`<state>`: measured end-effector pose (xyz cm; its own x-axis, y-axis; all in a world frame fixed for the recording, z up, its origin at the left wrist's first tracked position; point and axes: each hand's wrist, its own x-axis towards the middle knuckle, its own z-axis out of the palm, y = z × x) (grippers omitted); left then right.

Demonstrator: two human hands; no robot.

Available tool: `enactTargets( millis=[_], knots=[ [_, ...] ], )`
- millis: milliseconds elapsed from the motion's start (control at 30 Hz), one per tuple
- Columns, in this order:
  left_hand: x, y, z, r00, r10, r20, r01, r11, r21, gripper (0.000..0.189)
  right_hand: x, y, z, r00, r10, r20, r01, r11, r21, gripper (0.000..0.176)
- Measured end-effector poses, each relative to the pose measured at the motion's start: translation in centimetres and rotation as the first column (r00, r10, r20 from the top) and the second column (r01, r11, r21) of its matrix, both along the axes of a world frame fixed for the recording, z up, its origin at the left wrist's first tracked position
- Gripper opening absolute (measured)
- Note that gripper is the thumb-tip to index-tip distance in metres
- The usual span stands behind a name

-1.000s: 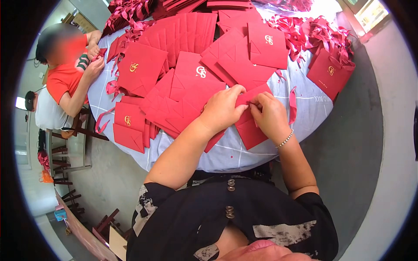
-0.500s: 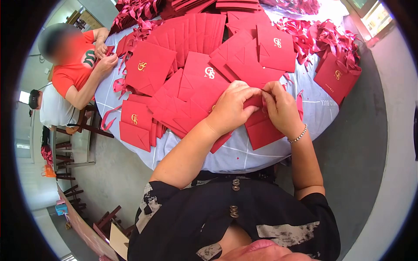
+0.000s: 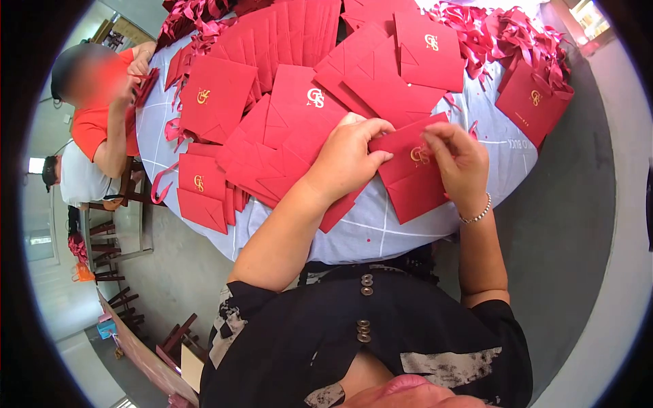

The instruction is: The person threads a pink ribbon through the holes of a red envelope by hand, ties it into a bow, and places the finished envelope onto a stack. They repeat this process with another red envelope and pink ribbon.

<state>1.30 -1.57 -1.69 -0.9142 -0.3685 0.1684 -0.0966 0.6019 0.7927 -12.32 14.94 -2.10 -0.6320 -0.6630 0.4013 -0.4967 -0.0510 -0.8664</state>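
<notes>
A flat red paper gift bag point(image 3: 408, 187) with a gold logo lies in front of me at the near edge of the table. My left hand point(image 3: 354, 156) holds its upper left side, thumb on the front and fingers behind. Over the bag's upper right part is my right hand point(image 3: 459, 160), its thumb and fingertips drawn together near the logo. Whatever is in that pinch is too small or blurred to make out. Another red bag point(image 3: 299, 109) with a gold logo lies beyond my left hand, among overlapping bags.
Rows of red bags point(image 3: 279, 34) and heaps of red ribbon point(image 3: 476, 41) cover the far side of the cloth-covered table point(image 3: 507, 153). More bags point(image 3: 201, 183) lie at left. Across from them a person in an orange shirt point(image 3: 95, 136) handles red bags.
My hands, together at the bag's top edge before, are now apart. The right hand has shifted right and down, uncovering the logo. The person at left has raised their hands.
</notes>
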Motion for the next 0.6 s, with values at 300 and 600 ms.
enactTargets(
  millis=[300, 600],
  knots=[
    [-0.1, -0.2, -0.5, 0.999, 0.018, 0.045, -0.019, 0.999, 0.033, 0.042, 1.3, -0.1, -1.1, 0.984, 0.090, -0.152, -0.066, 0.986, 0.156, 0.009],
    [-0.1, -0.2, -0.7, 1.000, 0.007, 0.026, -0.008, 1.000, 0.019, 0.041, 1.4, -1.2, -1.0, 0.993, 0.075, -0.089, -0.053, 0.972, 0.228, 0.008]
  ],
)
